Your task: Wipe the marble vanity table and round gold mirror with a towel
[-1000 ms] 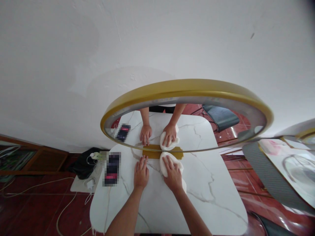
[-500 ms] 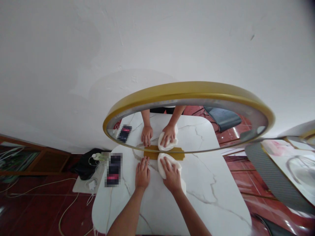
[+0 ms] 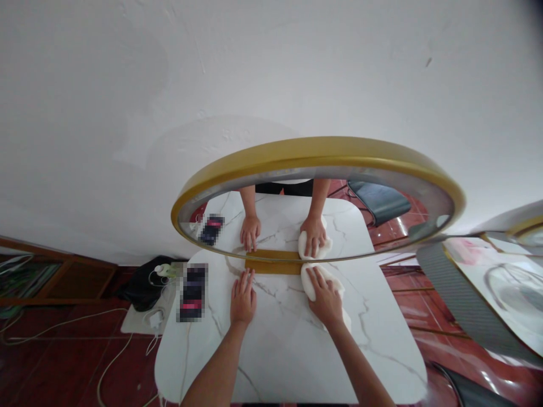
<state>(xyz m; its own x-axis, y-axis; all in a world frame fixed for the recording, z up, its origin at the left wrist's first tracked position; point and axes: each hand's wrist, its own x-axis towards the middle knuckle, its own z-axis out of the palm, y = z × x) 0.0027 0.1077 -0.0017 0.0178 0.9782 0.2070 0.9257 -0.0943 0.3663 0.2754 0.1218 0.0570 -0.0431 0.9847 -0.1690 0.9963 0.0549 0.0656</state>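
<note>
The right hand is pressing a white cloth against the marble-patterned desk, at the right end of the gold base plate below the round, gold-framed mirror. Its grip is lying loose, with the fingers reaching out over the cloth rather than closing around it. How far the plate is running under the cloth cannot be told.

The left hand is resting flat on the desk, empty and unclenched, its fingertips lying at the plate's near left edge; whether they are touching it is unclear. A pixelated dark item is lying farther left, well apart from the cloth.

The step in hand seems to be keeping the cloth down under the palm. Moving it from here would be calling for even, flat pressure, with the fingers staying clear of the mirror's lower rim.
</note>
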